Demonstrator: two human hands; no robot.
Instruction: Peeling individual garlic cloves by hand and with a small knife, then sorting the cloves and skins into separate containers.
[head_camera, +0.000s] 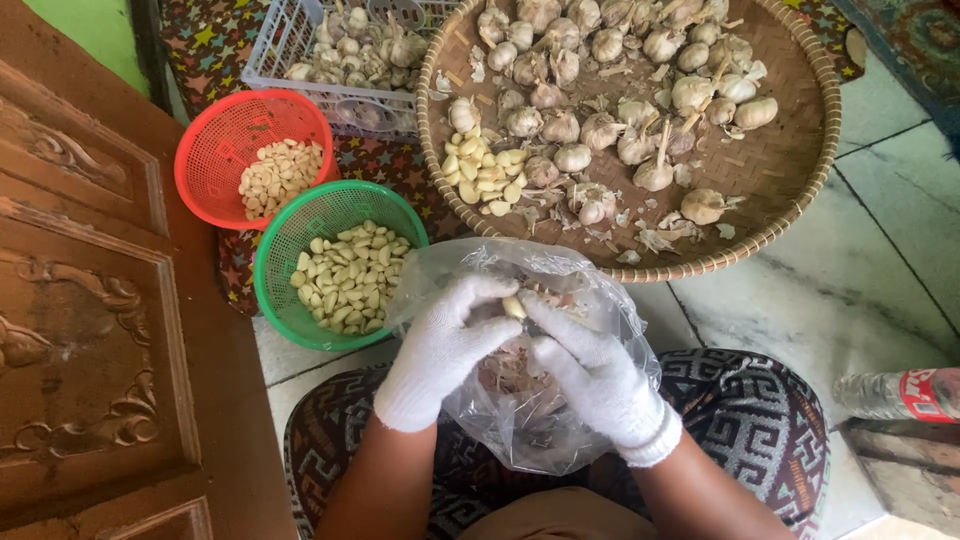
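Left hand: the left hand (447, 345), in a white knit glove, pinches a garlic clove (514, 306) at its fingertips.
Right hand: the right hand (592, 372), gloved alike, grips the same clove from the opposite side; the two thumbs meet at it.
Garlic clove: pale and small, held directly above the open mouth of the plastic bag.
Plastic bag: a clear plastic bag (520, 420) rests on the person's lap and holds papery garlic skins, beneath and around both hands.
Green basket: a round green basket (272, 262) stands on the floor just left of the left hand and holds peeled cloves.
Red basket: a smaller red basket (205, 150), beyond the green one and touching it, holds fewer peeled cloves.
Woven tray: a large round woven tray (790, 150) lies ahead of the hands and carries whole garlic bulbs (600, 128), loose skins and a small heap of peeled cloves (482, 175) at its left side.
White crate: a white slatted crate (270, 50), at the top left, holds more bulbs.
Floor: a pale tiled floor (830, 290) lies under the tray.
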